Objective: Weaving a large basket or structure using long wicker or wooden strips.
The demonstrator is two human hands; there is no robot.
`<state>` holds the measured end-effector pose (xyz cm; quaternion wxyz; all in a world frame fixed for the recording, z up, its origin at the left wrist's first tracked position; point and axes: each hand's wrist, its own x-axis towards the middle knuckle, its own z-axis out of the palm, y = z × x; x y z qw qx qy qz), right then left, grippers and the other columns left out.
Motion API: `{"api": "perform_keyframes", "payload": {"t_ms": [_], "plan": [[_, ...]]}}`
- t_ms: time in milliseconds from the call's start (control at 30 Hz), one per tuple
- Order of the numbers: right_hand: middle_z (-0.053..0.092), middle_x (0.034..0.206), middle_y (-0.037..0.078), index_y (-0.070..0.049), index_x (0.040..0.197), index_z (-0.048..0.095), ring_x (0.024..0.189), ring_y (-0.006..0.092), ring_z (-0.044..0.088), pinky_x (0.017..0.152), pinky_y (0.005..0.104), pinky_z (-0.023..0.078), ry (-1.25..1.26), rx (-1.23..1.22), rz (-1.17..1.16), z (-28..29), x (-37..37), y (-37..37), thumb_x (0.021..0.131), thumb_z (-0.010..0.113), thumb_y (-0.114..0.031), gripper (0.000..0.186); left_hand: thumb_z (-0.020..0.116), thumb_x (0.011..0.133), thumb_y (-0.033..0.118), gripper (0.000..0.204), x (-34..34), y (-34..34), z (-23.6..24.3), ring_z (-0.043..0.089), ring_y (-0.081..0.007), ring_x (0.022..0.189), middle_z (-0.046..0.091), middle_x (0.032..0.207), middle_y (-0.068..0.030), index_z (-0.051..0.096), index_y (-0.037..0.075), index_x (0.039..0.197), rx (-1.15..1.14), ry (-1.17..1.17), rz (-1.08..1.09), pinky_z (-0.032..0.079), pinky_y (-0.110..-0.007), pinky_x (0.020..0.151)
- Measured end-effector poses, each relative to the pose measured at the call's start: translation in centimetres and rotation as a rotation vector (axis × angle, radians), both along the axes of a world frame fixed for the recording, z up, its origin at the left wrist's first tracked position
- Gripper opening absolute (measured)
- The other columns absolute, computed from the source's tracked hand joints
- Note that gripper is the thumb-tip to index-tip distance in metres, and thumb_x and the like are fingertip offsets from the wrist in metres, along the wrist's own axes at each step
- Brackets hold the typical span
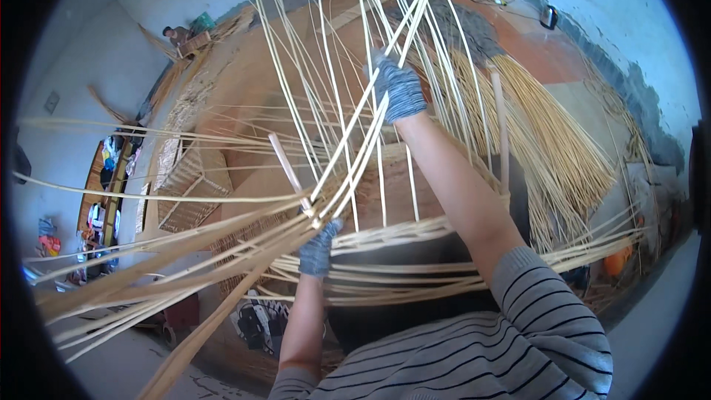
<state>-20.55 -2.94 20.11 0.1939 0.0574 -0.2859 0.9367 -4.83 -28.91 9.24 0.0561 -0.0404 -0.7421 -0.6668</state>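
My left hand [318, 246], in a grey knit glove, pinches a bundle of pale cane strips [348, 141] where they meet the rim of a half-woven basket [415, 233] in front of me. My right hand [398, 89], also gloved, is raised higher and closed around the same strips, which fan upward past it. Long loose strips [148, 267] spread out from the basket rim to the left and right. A thin wooden upright [287, 167] stands next to my left hand.
A flat woven panel [189, 185] lies on the floor at left. A big sheaf of cane rods [563, 148] lies at right. A second upright stick [501, 130] rises right of my arm. A person [178, 33] sits far back left. Shoes [255, 318] lie below the basket.
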Motion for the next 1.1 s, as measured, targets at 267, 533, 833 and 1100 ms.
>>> {"api": "perform_keyframes", "payload": {"t_ms": [267, 533, 833, 1100], "plan": [[0.050, 0.073, 0.002, -0.004, 0.101, 0.047, 0.060, 0.0078, 0.048, 0.049, 0.0213, 0.043, -0.106, 0.649, -0.412, 6.0, -1.5, -2.0, 0.085, 0.056, -0.010, 0.019, 0.067, 0.078, 0.030, 0.048, 0.2, 0.0, 1.1, 0.049, -0.0160, 0.098, 0.056, 0.105, -0.0091, 0.055, 0.001, 0.113, -0.118, -0.293, -0.013, 0.042, -0.031, 0.085], [0.057, 0.080, 0.007, -0.004, 0.107, 0.047, 0.073, 0.0143, 0.057, 0.056, 0.0292, 0.048, 0.128, 0.671, 0.343, 9.0, -9.3, -5.8, 0.076, 0.065, -0.010, 0.036, 0.074, 0.072, 0.020, 0.043, -0.3, 0.7, 0.5, 0.054, -0.0164, 0.091, 0.059, 0.101, -0.0067, 0.058, 0.003, 0.108, 0.042, -0.306, 0.098, 0.043, -0.031, 0.082], [0.062, 0.101, 0.006, -0.015, 0.108, 0.061, 0.092, 0.0236, 0.057, 0.083, 0.0494, 0.040, -0.277, 2.977, -0.414, 7.0, -14.9, -11.2, 0.083, 0.055, -0.031, 0.031, 0.074, 0.072, 0.021, 0.046, 0.0, -0.1, -1.2, 0.051, -0.0161, 0.094, 0.057, 0.104, -0.0054, 0.056, 0.003, 0.111, -0.120, -0.197, 0.128, 0.043, -0.030, 0.083], [0.050, 0.122, 0.015, -0.005, 0.117, 0.052, 0.109, 0.0307, 0.052, 0.095, 0.0373, 0.040, 0.597, 2.043, -0.177, 10.2, 1.0, -0.7, 0.084, 0.055, -0.025, 0.039, 0.070, 0.075, 0.016, 0.052, 2.4, 2.5, 2.2, 0.048, -0.0172, 0.099, 0.056, 0.108, -0.0108, 0.046, -0.001, 0.119, -0.240, -0.336, 0.316, 0.040, -0.032, 0.087]]}}
